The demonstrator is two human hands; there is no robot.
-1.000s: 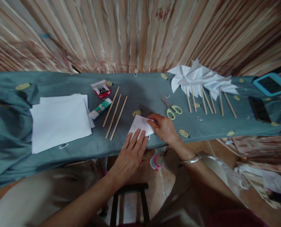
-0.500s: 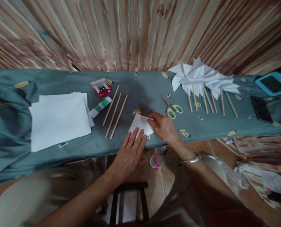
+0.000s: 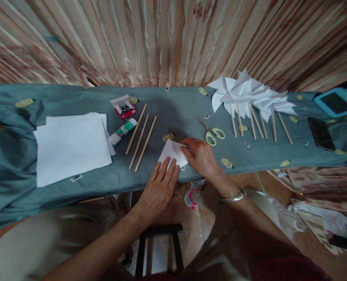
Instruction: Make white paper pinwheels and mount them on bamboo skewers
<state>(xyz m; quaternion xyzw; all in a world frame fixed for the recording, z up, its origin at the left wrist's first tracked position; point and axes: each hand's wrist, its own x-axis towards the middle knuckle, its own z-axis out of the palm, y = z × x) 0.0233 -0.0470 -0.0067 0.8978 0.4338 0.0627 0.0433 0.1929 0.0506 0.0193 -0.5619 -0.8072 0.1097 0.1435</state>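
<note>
A small folded piece of white paper [image 3: 171, 151] lies on the cloth-covered table, near its front edge. My left hand [image 3: 160, 183] rests flat on the paper's lower part, fingers stretched out. At the paper's right corner, my right hand [image 3: 201, 156] pinches the edge between thumb and fingers. Green-handled scissors [image 3: 211, 132] lie just beyond my right hand. Three thin wooden sticks [image 3: 140, 138] lie to the left of the paper. Part of the paper is hidden under my fingers.
A stack of white sheets [image 3: 72, 150] lies at the left, beside a glue stick [image 3: 122, 131] and a small open red-and-white box [image 3: 123, 107]. Paper pinwheels [image 3: 246, 93] on sticks lie at the back right. A phone [image 3: 321, 134] and a blue-framed device [image 3: 337, 102] are farther right.
Both hands stay on the folded paper in nearly the same place. The whole view has shifted very slightly; nothing else has visibly moved.
</note>
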